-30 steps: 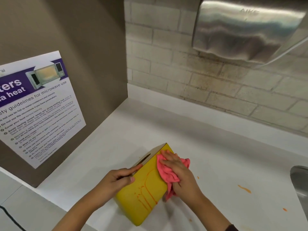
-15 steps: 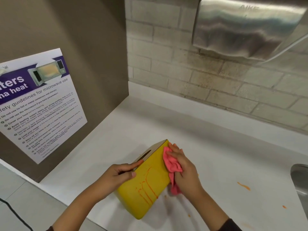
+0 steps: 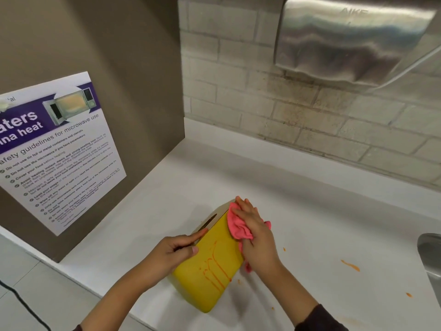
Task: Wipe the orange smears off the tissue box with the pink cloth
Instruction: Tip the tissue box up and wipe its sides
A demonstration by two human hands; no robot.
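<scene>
We kept tilted yellow cardboard tissue box [image 3: 210,266] on white counter [image 3: 310,211], left hand [image 3: 171,253] clamped on slotted top edge. Right hand [image 3: 256,231], flat on bunched pink cloth [image 3: 237,226], had slid back up to far corner. Orange smears [image 3: 214,268] stayed unwiped mid-face; we judged wiping barely begun.
</scene>
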